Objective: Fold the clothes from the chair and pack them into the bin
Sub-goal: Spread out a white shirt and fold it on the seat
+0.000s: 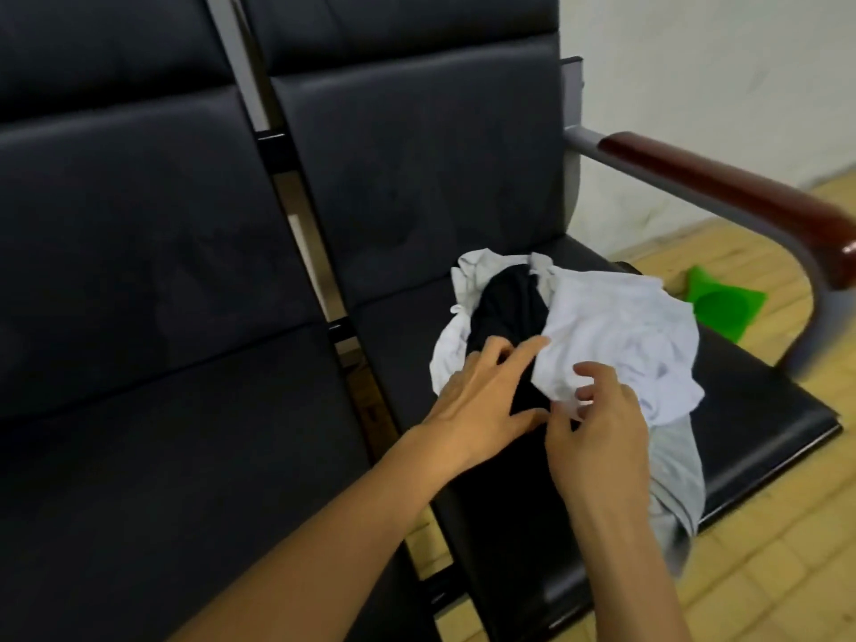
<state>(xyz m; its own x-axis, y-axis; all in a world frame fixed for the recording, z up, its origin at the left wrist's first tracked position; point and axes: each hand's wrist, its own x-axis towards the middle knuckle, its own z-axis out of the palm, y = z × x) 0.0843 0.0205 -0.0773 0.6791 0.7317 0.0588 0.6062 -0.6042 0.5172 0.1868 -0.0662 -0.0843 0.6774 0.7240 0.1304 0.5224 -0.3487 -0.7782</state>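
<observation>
Both hands on crumpled clothes, black chair seat.
Right hand (597,428) grip pinches white garment (616,335); left hand (481,391) grip released, fingers spread on black garment (505,308).

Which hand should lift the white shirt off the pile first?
Right, probably. The right hand already has its fingers on the white shirt, near its front edge, while the left hand lies spread over the black garment beside it on the chair seat.

White cloth (616,335) wraps a black garment (505,308) over grey fabric (676,474) on the black chair (764,410), with red-brown armrest (722,187), green bin (718,303) and yellow tiled floor (764,572).
</observation>
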